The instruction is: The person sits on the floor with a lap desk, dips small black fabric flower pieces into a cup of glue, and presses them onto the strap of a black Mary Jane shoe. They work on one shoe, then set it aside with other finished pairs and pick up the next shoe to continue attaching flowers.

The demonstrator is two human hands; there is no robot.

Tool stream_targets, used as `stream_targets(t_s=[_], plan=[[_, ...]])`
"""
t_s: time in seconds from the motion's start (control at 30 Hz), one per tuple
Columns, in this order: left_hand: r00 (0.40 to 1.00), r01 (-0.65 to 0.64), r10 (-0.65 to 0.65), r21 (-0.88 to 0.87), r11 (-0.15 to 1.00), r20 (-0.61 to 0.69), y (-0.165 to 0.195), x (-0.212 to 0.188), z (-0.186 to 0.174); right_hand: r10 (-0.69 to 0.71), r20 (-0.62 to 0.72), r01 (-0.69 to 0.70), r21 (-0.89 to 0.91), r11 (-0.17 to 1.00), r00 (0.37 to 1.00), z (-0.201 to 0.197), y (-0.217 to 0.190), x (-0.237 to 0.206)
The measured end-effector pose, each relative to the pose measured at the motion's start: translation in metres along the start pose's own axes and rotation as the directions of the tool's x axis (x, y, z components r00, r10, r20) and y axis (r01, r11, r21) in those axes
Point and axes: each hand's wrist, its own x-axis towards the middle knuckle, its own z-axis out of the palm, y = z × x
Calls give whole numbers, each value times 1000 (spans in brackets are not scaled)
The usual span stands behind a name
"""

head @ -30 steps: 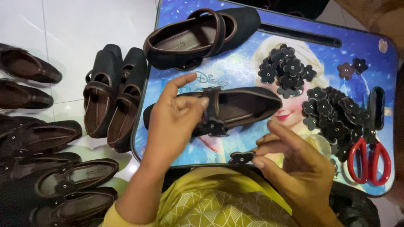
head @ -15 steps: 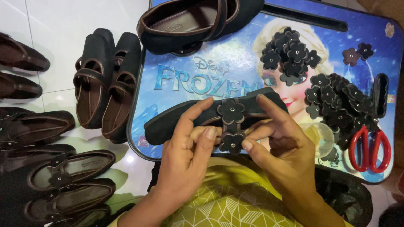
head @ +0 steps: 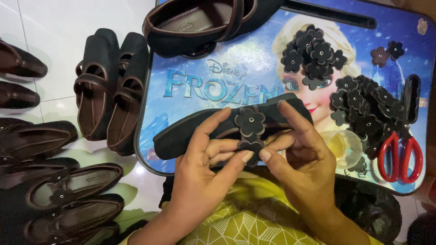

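Note:
Both hands hold a black flat shoe tilted on its side over the near edge of a small blue picture table. My left hand grips the shoe from below, index finger on its strap. My right hand grips it from the right. Thumb tips of both hands pinch a small black fabric flower against the strap. A second flower sits on the strap just above it.
Another black shoe lies at the table's far edge. Piles of black flowers, red-handled scissors and a small clear jar lie at right. Several dark shoes cover the white floor at left.
The shoe was lifted off the table and turned on its side toward me. Both hands closed on its strap, now pinching a flower there.

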Motion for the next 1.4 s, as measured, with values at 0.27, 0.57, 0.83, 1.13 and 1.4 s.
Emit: stream_targets(t_s=[0.27, 0.57, 0.83, 1.13, 1.4], plan=[[999, -6, 11, 103, 995, -44, -2, 2, 2, -49, -15, 47, -86, 995, 999, 2, 1, 0], [999, 0, 3, 68, 998, -46, -3, 2, 2, -54, 1, 54, -129, 990, 999, 2, 4, 0], [999, 27, -24, 66, 997, -40, -3, 3, 3, -61, 27, 65, -167, 984, 998, 1, 6, 1], [996, 68, -62, 89, 994, -69, -1, 7, 5, -88, 83, 108, -288, 952, 993, 3, 4, 1], [996, 71, -65, 89, 994, -62, -3, 8, 5, -66, 152, 98, -214, 972, 986, 2, 2, 4]])
